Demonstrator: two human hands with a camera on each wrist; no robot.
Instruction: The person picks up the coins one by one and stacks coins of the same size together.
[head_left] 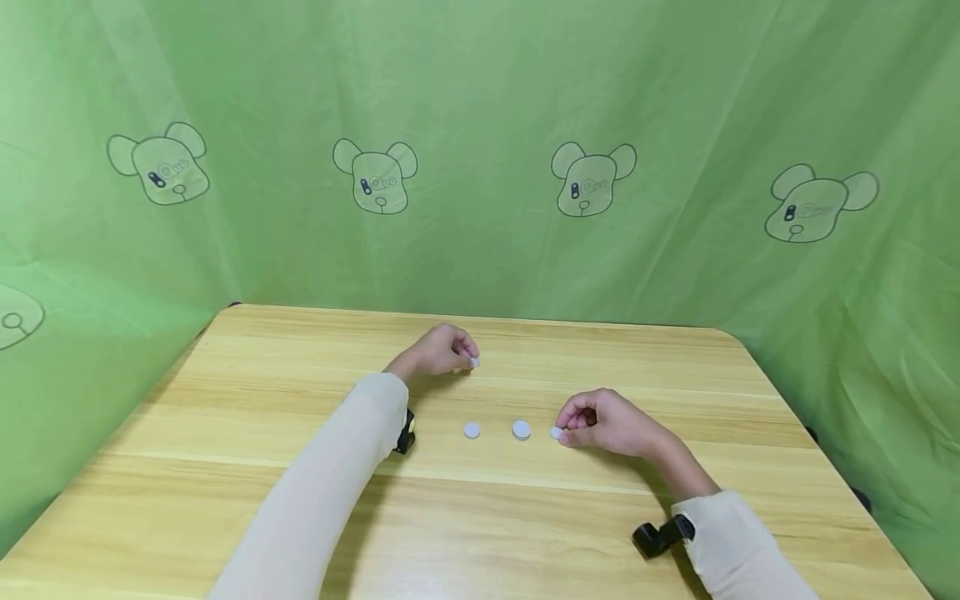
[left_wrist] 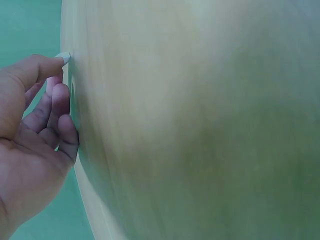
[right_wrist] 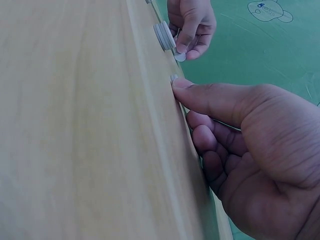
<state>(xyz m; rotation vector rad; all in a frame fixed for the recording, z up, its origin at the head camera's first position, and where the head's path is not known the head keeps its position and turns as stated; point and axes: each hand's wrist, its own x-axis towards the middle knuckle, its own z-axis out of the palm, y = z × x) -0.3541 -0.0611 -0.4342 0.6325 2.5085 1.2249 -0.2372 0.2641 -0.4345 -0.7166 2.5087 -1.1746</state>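
Note:
My left hand pinches a small whitish disc between thumb and fingers, toward the far side of the table. In the left wrist view only a sliver of that disc shows at the fingertips. Nearer and to the right, my right hand pinches another small disc at the tabletop. Just left of it lies a short stack of larger discs, its layers visible in the right wrist view. Farther left, a pale disc lies on the wood.
The wooden table has a light grain and rounded far corners. Behind it and at both sides hangs a green curtain printed with bear heads. Black wrist cameras are strapped at both sleeves.

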